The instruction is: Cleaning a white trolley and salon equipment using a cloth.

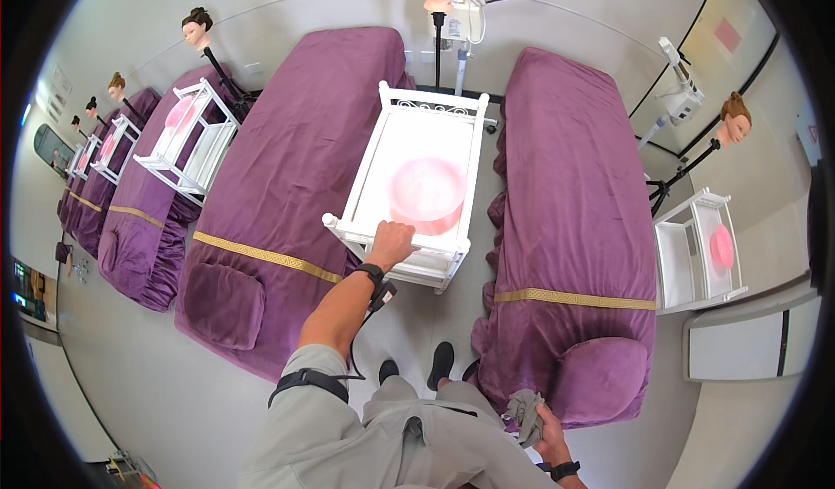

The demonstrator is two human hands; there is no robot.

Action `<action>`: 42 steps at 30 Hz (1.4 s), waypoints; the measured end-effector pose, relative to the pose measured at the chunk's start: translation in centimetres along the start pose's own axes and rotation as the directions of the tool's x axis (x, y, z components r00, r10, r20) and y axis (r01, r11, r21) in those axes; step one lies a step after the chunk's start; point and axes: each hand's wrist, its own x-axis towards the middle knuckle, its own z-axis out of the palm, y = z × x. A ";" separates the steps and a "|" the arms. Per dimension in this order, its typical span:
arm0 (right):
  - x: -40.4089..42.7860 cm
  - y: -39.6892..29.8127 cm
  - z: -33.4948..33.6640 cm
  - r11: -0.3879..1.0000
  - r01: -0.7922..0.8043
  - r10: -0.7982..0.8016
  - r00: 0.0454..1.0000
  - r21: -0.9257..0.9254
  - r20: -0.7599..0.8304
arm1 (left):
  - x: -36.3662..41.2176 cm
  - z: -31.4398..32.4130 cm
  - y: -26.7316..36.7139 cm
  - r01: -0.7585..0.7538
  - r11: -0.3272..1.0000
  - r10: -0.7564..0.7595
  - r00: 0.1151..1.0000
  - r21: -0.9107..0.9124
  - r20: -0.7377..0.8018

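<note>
My left hand (391, 244) is closed over the near rail of a white trolley (368, 163), its knuckles upward. On the trolley's top shelf stands a round pink basin (427, 192), just beyond that hand; strong glare washes out its inside. Low on the right, my right hand (551, 430) grips a crumpled grey cloth (526, 414) beside the near end of a bed (567, 195) with a purple cover. Part of the right hand's fingers is hidden behind the cloth.
Left of the trolley lies another purple-covered bed (293, 149) with a cushion (225, 306). Mannequin heads on stands (438, 52) and a white steamer-like device (463, 19) stand along the wall. Another white trolley (695, 254) holds a pink basin (722, 246) at right.
</note>
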 end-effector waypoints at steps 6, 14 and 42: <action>-1.9 2.5 0.8 0.996 0.051 -0.051 0.999 -0.074 -0.006 | -4.4 -1.1 -0.4 -0.009 1.000 0.009 0.999 -0.009 0.041; -10.3 15.1 1.9 0.995 0.042 -0.042 0.999 -0.087 -0.005 | -13.6 -1.9 1.7 -0.016 0.977 0.032 0.997 -0.211 0.072; -21.3 11.9 -20.2 0.869 0.164 -0.051 0.968 -0.467 0.245 | -42.8 -5.4 29.0 0.098 0.974 -0.059 0.980 -0.206 0.188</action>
